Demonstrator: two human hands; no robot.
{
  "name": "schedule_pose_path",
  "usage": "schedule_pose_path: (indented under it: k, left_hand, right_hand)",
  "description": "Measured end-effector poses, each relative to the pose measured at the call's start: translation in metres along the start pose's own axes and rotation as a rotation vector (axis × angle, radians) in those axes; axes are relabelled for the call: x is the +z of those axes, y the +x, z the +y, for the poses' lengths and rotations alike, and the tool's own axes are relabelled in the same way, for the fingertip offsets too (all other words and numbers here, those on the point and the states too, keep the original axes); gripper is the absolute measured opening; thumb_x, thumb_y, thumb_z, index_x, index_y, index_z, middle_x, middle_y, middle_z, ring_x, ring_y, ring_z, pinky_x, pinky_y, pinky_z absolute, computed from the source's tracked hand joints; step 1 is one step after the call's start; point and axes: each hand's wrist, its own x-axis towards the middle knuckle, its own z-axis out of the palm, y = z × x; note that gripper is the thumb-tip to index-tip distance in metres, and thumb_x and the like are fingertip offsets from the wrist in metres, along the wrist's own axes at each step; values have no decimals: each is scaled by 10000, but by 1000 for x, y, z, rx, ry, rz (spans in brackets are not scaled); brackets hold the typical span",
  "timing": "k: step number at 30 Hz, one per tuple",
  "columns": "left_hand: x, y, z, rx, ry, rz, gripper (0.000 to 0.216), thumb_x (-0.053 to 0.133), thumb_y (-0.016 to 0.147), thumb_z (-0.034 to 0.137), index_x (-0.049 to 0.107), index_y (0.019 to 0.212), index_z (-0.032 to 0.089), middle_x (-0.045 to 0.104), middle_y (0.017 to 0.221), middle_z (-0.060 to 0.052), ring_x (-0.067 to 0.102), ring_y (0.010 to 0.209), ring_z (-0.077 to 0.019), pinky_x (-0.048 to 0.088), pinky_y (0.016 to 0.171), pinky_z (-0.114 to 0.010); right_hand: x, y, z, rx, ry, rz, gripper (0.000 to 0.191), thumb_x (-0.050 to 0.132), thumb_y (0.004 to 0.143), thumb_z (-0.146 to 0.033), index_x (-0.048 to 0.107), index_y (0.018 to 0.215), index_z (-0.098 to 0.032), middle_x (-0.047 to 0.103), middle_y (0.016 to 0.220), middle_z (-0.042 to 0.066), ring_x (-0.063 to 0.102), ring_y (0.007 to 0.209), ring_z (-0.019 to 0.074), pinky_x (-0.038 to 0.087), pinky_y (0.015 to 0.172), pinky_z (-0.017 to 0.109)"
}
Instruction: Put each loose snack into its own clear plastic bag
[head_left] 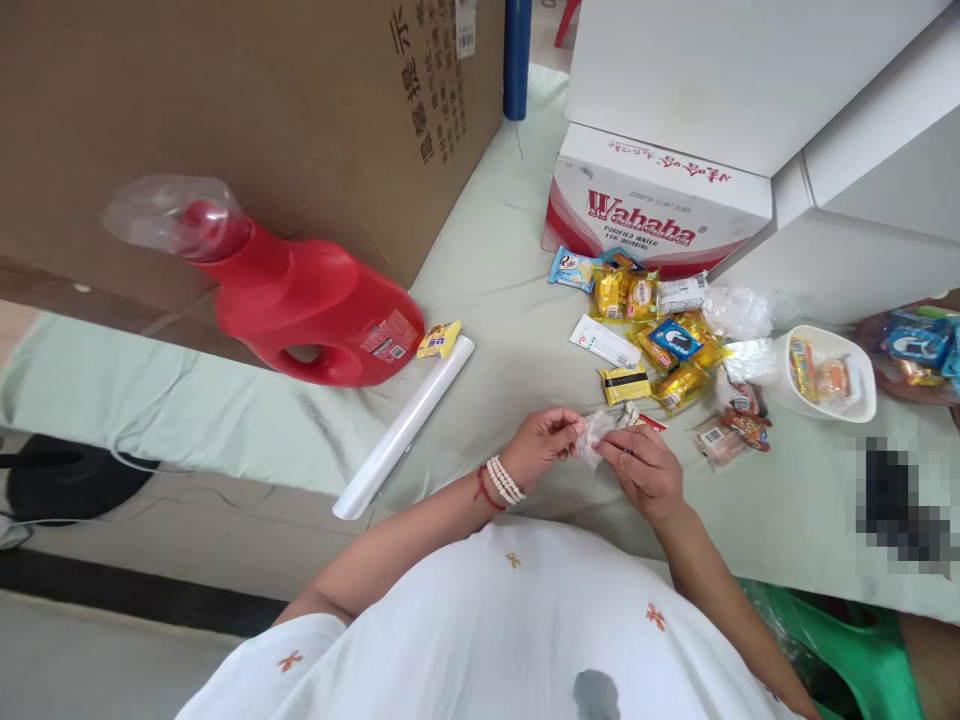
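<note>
A crumpled piece of clear plastic film is pinched between my two hands, just in front of my body. My left hand, with white beads and a red string at its wrist, grips the film's left side. The fingers of my right hand close on its right side. Right behind the hands lies a small red and white packet, partly hidden. Farther back are a yellow packet with a black band, a white packet and a pile of gold-wrapped snacks.
A red detergent jug lies tilted against a large cardboard box at left. Beside it are a yellow packet and a white roll. A Wahaha carton stands behind the snacks; a white bowl holds packets at right.
</note>
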Motion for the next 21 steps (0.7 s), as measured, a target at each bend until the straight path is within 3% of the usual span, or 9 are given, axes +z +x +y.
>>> schedule_pose_path:
  k: [3, 6, 11, 14, 18, 21]
  left_hand:
    - [-13, -3, -4, -37, -116, 185, 488, 893, 622, 551, 692, 799, 143, 568, 573, 42, 471, 495, -65, 349, 487, -206]
    - [-24, -7, -4, -4, -143, 258, 441, 903, 617, 514, 714, 776, 149, 598, 605, 30, 462, 495, -60, 338, 480, -209]
    - [-29, -17, -5, 80, 44, 251, 366, 807, 755, 521, 771, 822, 162, 599, 569, 20, 478, 493, -87, 373, 502, -236]
    - [-26, -23, -5, 266, 323, 277, 272, 730, 851, 459, 797, 887, 198, 655, 646, -5, 557, 558, -126, 460, 580, -275]
    - [-20, -29, -4, 542, 710, 225, 210, 624, 931, 360, 801, 918, 248, 765, 879, -71, 687, 796, -194, 544, 748, -333]
    - [-18, -34, -4, 571, 797, 161, 212, 622, 932, 374, 791, 905, 250, 774, 933, -88, 695, 820, -204, 548, 770, -343]
  right_hand:
    - [-3, -11, 3, 114, 7, 169, 195, 650, 939, -208, 803, 1001, -312, 761, 949, 67, 680, 833, 214, 563, 772, 417]
    - [-9, -23, 12, 347, 32, 287, 134, 659, 938, -273, 789, 969, -287, 743, 981, 72, 693, 896, 221, 573, 811, 413]
    - [-21, -29, 20, 619, 155, 96, 195, 656, 918, -391, 786, 947, -249, 742, 974, 63, 697, 888, 215, 577, 776, 356]
    - [-23, -16, 2, 779, 203, 225, 241, 643, 930, -427, 763, 1024, -241, 722, 910, 51, 640, 716, 176, 541, 628, 301]
    - [2, 18, -25, 875, 572, 38, 294, 684, 897, -500, 725, 979, -222, 671, 764, 22, 516, 538, 132, 401, 428, 241]
    - [27, 36, -30, 858, 656, -36, 307, 717, 855, -520, 695, 900, -217, 647, 736, 7, 517, 545, 136, 402, 427, 241]
